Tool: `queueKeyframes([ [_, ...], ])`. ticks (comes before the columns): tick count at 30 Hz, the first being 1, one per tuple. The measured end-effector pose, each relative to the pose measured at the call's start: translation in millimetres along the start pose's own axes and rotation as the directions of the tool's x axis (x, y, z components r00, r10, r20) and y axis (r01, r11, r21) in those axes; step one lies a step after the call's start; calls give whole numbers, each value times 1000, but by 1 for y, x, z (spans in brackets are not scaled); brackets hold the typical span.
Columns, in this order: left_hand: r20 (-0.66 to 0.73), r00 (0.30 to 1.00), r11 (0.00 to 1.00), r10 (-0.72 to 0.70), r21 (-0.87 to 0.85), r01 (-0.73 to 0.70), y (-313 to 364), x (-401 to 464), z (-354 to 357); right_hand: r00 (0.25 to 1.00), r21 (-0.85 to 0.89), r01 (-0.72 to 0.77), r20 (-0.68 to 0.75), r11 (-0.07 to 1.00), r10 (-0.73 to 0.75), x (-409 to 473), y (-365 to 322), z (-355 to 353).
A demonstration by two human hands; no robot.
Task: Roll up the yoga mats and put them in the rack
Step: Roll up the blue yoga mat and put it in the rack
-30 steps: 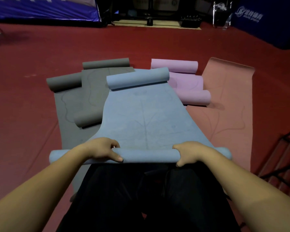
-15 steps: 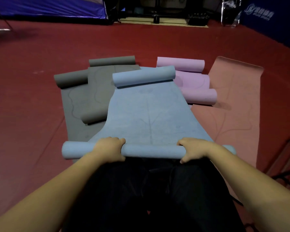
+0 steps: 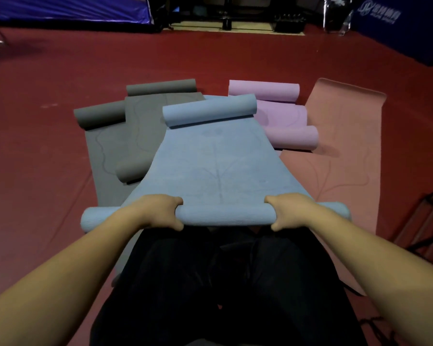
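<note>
— While both hands sit on that roll, what are the fingers doing?

— The left hand [image 3: 158,212] and the right hand [image 3: 289,211] each curl around the near rolled end of the blue mat [image 3: 218,168], fingers over the top and thumbs tucked underneath, grasping it.

— Where does the mat lie?

— On the red floor [image 3: 48,158], stretched away from the person's dark trousers [image 3: 223,283]. Its far end is curled into a second roll.

— And the others?

— Two grey mats [image 3: 110,146] lie to the left, partly under the blue one, with curled ends. A purple mat [image 3: 283,116] sits to the right, rolled at both ends. Beyond it a pink mat [image 3: 348,146] lies flat.

— The rack?

— Dark metal bars [image 3: 425,221] show at the right edge, just beside the pink mat; I cannot tell more.
</note>
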State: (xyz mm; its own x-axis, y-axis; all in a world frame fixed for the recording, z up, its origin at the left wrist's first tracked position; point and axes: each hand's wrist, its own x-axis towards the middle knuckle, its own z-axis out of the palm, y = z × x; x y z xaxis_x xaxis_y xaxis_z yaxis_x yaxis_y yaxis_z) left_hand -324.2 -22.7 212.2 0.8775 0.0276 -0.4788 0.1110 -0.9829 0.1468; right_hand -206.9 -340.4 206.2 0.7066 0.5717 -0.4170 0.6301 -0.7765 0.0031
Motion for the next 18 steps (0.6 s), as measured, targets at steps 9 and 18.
queueKeyframes([
  [9, -38, 997, 997, 68, 47, -66, -11, -3, 15, 919, 166, -15, 390, 986, -52, 14, -5, -19],
  [18, -326, 945, 961, 18, 267, 74, 8, -6, 48, 867, 375, -89, 485, 923, -113, 34, 5, -15],
])
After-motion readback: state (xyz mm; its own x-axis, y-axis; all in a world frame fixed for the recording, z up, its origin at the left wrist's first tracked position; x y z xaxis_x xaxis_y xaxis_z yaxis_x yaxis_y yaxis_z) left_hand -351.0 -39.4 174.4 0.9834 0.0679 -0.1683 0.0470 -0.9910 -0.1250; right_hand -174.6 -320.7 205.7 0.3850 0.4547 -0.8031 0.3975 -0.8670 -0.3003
